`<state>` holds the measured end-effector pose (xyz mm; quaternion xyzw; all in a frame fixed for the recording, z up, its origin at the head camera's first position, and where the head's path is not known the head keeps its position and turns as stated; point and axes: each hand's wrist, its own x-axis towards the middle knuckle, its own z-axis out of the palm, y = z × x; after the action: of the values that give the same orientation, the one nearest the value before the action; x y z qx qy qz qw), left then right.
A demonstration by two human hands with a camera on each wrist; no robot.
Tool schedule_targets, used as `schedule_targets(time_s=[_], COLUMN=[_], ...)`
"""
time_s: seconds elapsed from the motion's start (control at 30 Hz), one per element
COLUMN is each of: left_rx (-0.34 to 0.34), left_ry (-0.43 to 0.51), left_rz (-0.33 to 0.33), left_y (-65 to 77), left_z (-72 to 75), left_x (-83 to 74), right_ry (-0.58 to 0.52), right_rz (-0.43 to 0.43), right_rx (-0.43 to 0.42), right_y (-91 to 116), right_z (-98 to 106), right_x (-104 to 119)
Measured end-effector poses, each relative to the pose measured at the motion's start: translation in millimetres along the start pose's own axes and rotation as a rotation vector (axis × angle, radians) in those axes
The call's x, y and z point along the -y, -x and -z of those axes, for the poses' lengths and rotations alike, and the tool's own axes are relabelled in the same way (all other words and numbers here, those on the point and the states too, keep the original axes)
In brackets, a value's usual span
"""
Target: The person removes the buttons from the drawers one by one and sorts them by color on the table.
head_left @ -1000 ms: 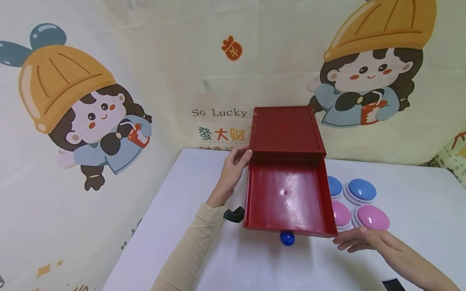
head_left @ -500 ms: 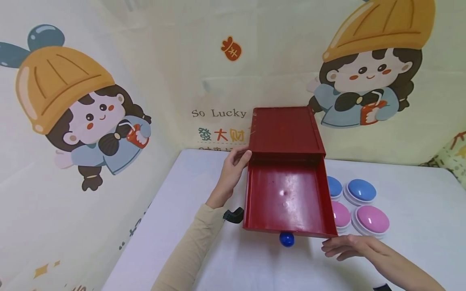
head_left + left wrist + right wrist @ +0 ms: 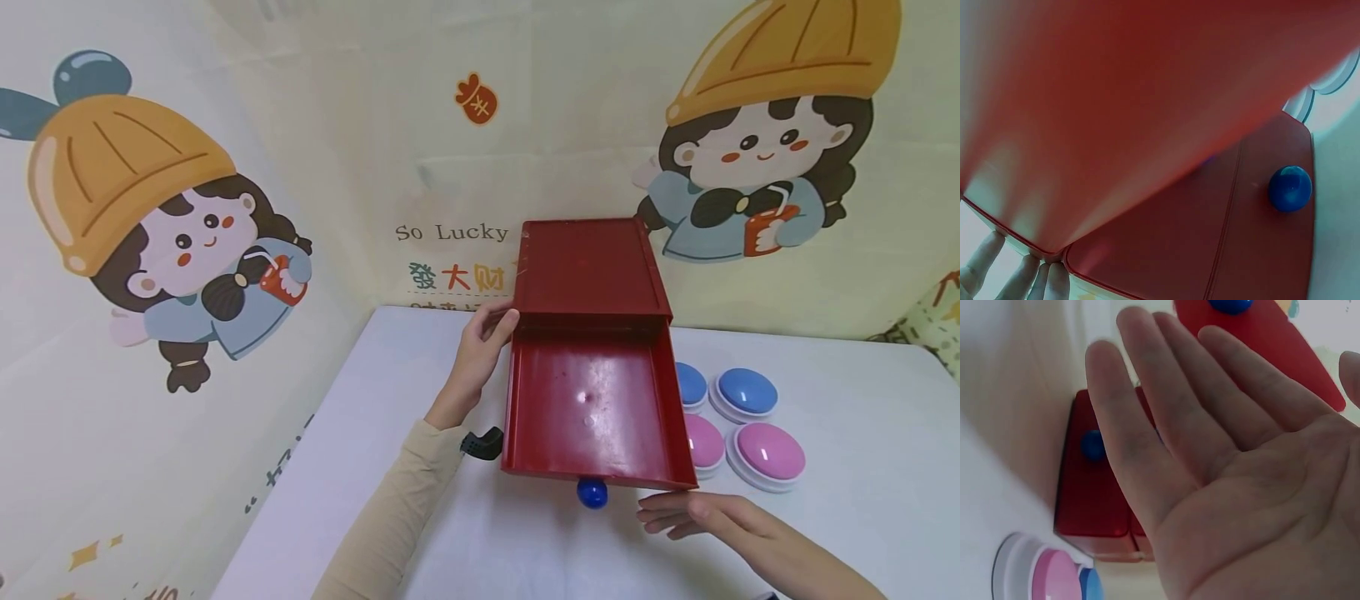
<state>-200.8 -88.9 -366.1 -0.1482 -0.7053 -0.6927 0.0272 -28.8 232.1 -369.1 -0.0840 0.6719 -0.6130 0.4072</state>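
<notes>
A red drawer cabinet [image 3: 585,267] stands at the table's back, its top drawer [image 3: 588,408] pulled far out, with a bare inside and a blue knob [image 3: 592,493] on its front. My left hand [image 3: 480,350] rests against the cabinet's left side, thumb at the front edge and fingers along the side. Lower drawer fronts with a blue knob [image 3: 1290,189] show in the left wrist view. Just below the open drawer's front right corner, my right hand [image 3: 708,521] hovers with straight fingers, palm bare in the right wrist view, holding nothing.
Right of the cabinet sit two blue domed buttons [image 3: 747,390] and two pink domed buttons [image 3: 769,452] on white bases, one of each partly behind the drawer. A black wrist strap piece [image 3: 482,443] shows at my left wrist. A cartoon-printed cloth [image 3: 337,167] hangs behind the white table [image 3: 420,358].
My right hand has moved left and slightly down, from beside the drawer's right front corner to below its front. My left hand, the cabinet and the drawer hold their places.
</notes>
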Motion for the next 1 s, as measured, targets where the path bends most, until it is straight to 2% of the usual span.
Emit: schedule_targets(time_s=[0.1,0.37,0.67,1.0], left_rx=[-0.002,-0.002,-0.006,-0.001], left_ry=[0.0,-0.007,-0.02,-0.013], left_rz=[0.002,-0.005,0.006,0.009], left_y=[-0.8,-1.1,-1.7,6.9], left_z=[-0.7,-1.6,-0.3,-4.0], left_x=[0.0,-0.4,-2.1,-25.9], right_ry=[-0.046,-0.049,0.043,0.063], right_rz=[-0.024,-0.019,0.1,0.171], right_rx=[-0.001,0.025,0.074,0.03], right_y=[0,-6,-20,-31], right_z=[-4,-16,-24,-32], right_x=[1,4,6,7])
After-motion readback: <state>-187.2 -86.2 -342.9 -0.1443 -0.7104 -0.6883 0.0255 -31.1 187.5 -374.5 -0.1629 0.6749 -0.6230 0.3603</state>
